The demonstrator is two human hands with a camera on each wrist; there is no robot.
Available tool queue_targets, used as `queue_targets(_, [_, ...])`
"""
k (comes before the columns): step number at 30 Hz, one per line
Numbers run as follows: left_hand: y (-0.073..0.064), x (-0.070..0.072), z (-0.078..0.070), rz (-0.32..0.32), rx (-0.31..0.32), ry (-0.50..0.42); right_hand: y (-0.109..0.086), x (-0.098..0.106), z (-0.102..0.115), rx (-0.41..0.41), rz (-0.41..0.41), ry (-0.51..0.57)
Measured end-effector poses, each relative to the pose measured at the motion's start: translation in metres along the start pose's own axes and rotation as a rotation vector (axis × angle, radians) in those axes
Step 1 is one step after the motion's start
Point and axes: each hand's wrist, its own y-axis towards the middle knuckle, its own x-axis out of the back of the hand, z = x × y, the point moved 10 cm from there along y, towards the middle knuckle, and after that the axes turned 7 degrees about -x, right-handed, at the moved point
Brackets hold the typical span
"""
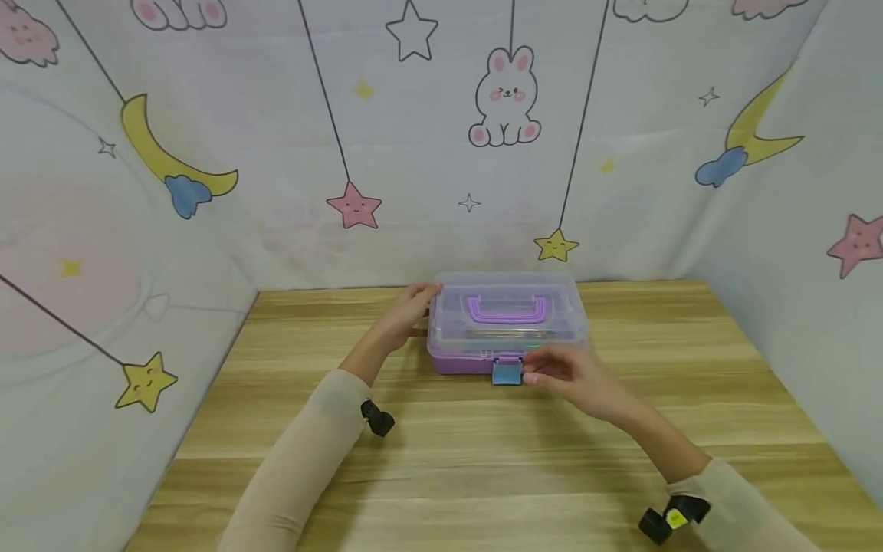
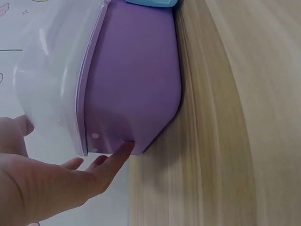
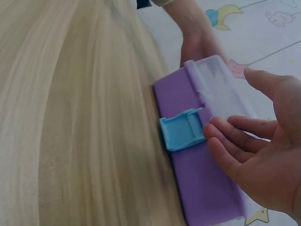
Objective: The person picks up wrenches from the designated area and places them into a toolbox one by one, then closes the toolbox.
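A storage box with a purple base [image 2: 131, 80] and a clear lid [image 1: 510, 285] stands on the table, its lid lying over the base. The lid carries a purple handle [image 1: 507, 318], and thin items show faintly through the clear plastic. On the front, a light-blue latch [image 3: 183, 129] is flipped outward, away from the lid. My left hand [image 1: 405, 314] touches the box's left end, fingers extended along the base and thumb by the lid. Beside the latch, my right hand [image 1: 572, 379] is held with loosely bent fingers, fingertips close to the latch's right edge and nothing in its grasp.
The wooden table [image 1: 441, 468] extends in front of the box and to both sides. Close behind the box hangs a white curtain [image 1: 428, 153] printed with stars, moons and a bunny, with more of it along both sides.
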Motion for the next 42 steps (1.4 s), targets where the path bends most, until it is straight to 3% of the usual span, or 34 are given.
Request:
queue_targets(13, [0.001, -0.003, 0.004, -0.006, -0.014, 0.001, 0.014, -0.006, -0.036, -0.089, -0.087, -0.2])
queue_targets(18, [0.002, -0.004, 0.004, 0.003, -0.015, -0.007, 0.016, -0.008, -0.041, -0.098, -0.1, -0.187])
queue_targets(29, [0.004, -0.003, 0.003, -0.013, -0.041, -0.019, 0.02, -0.016, -0.038, -0.037, -0.087, -0.191])
queue_targets(42, [0.005, -0.001, 0.006, -0.015, -0.057, -0.026, 0.018, -0.026, -0.04, -0.03, -0.033, -0.092])
